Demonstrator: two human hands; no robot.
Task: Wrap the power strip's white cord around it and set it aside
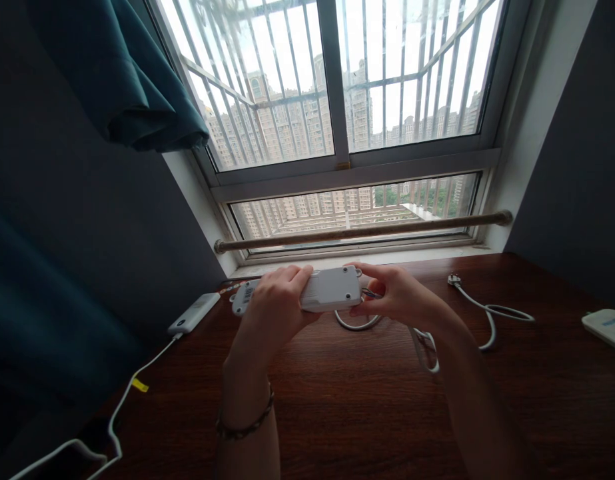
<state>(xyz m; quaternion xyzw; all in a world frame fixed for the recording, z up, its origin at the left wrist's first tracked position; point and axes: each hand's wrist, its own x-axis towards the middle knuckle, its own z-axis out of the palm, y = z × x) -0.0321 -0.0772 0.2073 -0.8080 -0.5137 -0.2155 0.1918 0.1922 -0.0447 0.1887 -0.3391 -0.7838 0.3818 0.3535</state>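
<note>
A white power strip point(332, 289) is held up above the brown table, its screwed underside turned towards me. My left hand point(280, 293) is closed around its middle, with a labelled end sticking out on the left. At the right end, my right hand point(387, 293) grips the strip between thumb and fingers, where thin wires point(371, 293) come out. The white cord point(357, 327) loops below and behind my right hand on the table. Its plug point(454, 279) lies to the right, prongs pointing towards the window. My palms hide part of the strip.
On the left of the wooden table point(327, 400) lies a white power bank-like device point(194, 313) with a white cable point(147, 365) attached. Another white object point(607, 327) lies at the far right. Behind the table are a metal bar point(367, 233) and a window point(342, 87); a teal curtain point(137, 87) hangs left.
</note>
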